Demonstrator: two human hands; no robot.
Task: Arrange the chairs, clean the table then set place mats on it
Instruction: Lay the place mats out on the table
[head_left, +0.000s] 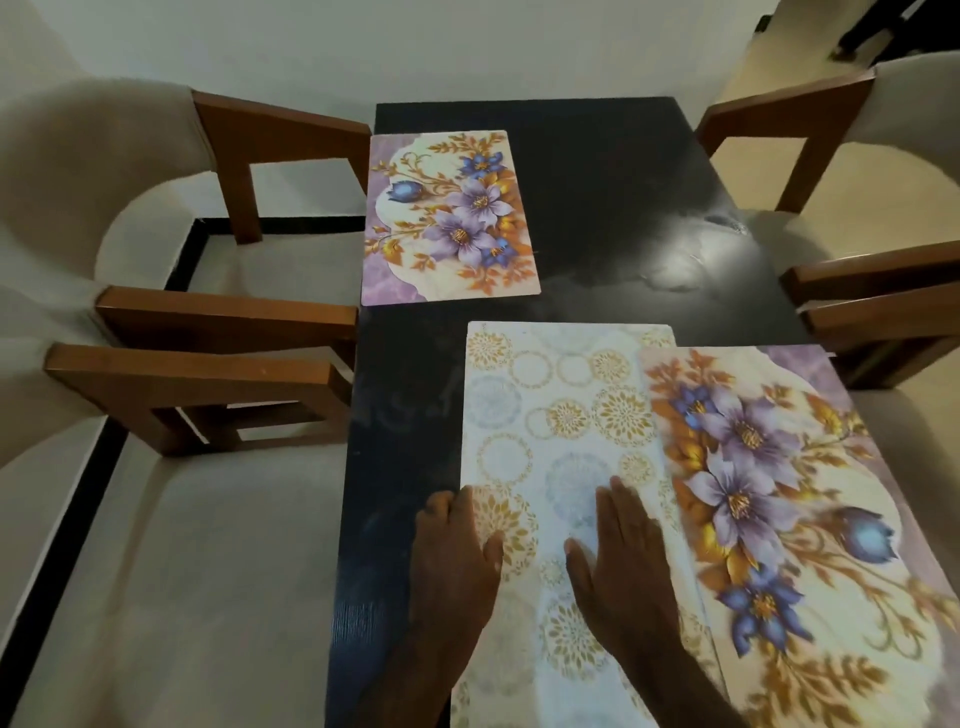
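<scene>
A black table (597, 171) runs away from me. One purple floral place mat (449, 218) lies flat at its far left. Near me lies a pale mat with gold circle patterns (550, 415). A second floral mat (779, 519) overlaps its right edge and reaches the table's right side. My left hand (452, 566) rests at the pale mat's left edge, fingers straight, thumb on the mat. My right hand (618, 561) lies flat on the same mat, fingers straight. Neither hand grips anything.
Two cream upholstered chairs with brown wooden arms stand along the left side, far chair (249, 171) and near chair (197, 395). Two matching chairs stand on the right, far chair (810, 130) and near chair (883, 312). A pale wall closes the far end.
</scene>
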